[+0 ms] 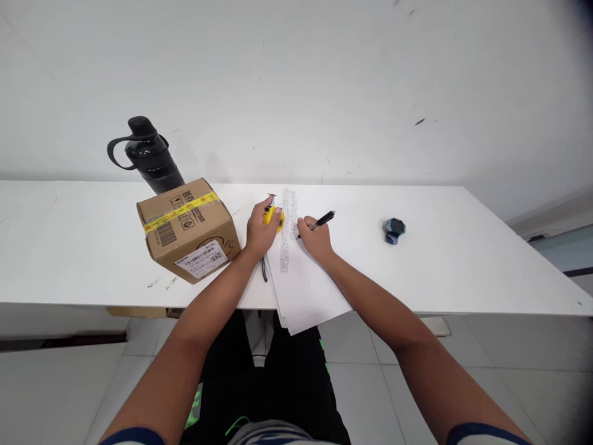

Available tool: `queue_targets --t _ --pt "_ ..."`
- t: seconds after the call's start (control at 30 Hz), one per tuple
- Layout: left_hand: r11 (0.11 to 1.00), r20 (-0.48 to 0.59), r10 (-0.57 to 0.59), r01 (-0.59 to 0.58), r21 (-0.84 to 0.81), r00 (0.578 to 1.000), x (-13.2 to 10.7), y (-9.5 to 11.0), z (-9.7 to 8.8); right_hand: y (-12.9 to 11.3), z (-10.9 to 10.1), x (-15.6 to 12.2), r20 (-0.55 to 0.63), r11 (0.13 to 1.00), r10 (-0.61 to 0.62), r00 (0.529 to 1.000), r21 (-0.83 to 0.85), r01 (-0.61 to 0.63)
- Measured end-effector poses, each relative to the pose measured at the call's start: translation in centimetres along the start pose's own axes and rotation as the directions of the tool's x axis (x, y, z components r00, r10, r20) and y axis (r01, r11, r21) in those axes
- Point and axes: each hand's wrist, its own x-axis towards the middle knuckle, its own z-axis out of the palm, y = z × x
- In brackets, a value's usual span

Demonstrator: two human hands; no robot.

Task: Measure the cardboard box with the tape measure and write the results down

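A white bench (pixel 407 278) stands against the wall. On its left sits a brown cardboard box (pixel 204 225), bound with yellow tape; the letters "entrum" show on top beside handling symbols and a barcode, and its white shipping label has print too small to read. A black bottle (pixel 155 162) with a loop handle rises behind the box. Before the person lies a stack of white paper (pixel 308 303), its lower corner past the bench edge, the top sheet bearing dense, illegible columns of tiny writing. The left hand (pixel 259 230) closes around a yellow tape measure (pixel 267 216) at the left of the columns. The right hand (pixel 317 242), resting on the sheet, pinches a slim black pen (pixel 325 218), its tip beside the right column. Well right of both hands lies a blue wristwatch (pixel 395 227) with a dark face.
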Motion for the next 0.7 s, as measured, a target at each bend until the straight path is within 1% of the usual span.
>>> queue_targets --t 0.1,0.17,0.27,0.37,0.47,0.53,0.7 --pt "1.0 0.006 0.015 -0.015 0.008 1.0 -0.03 -0.08 -0.01 -0.11 -0.02 -0.01 0.052 1.0 -0.016 0.999 0.015 0.016" --pt "1.0 0.007 0.026 -0.026 0.015 1.0 0.0 -0.17 0.01 -0.21 -0.05 -0.03 0.04 1.0 -0.013 0.999 0.004 0.013" --pt "0.999 -0.004 0.036 -0.036 0.028 0.999 0.13 -0.22 0.02 -0.34 -0.15 -0.22 0.018 0.997 -0.021 1.0 -0.073 0.023" --pt "0.997 -0.032 0.051 -0.049 0.059 0.998 0.3 -0.06 -0.03 -0.38 -0.29 -0.51 0.027 0.982 -0.079 0.997 -0.168 0.082" --pt "0.995 -0.066 0.049 -0.043 0.092 0.997 0.4 0.22 -0.11 -0.33 -0.4 -0.62 0.018 0.969 -0.149 0.989 -0.195 0.15" --pt "0.994 -0.067 0.044 -0.037 0.102 0.997 0.41 0.39 -0.13 -0.31 -0.45 -0.54 0.016 0.971 -0.142 0.99 -0.194 0.142" --pt "0.995 -0.069 0.045 -0.039 0.092 0.997 0.35 0.36 -0.01 -0.39 -0.54 -0.26 0.01 0.982 -0.07 0.997 -0.175 0.071"
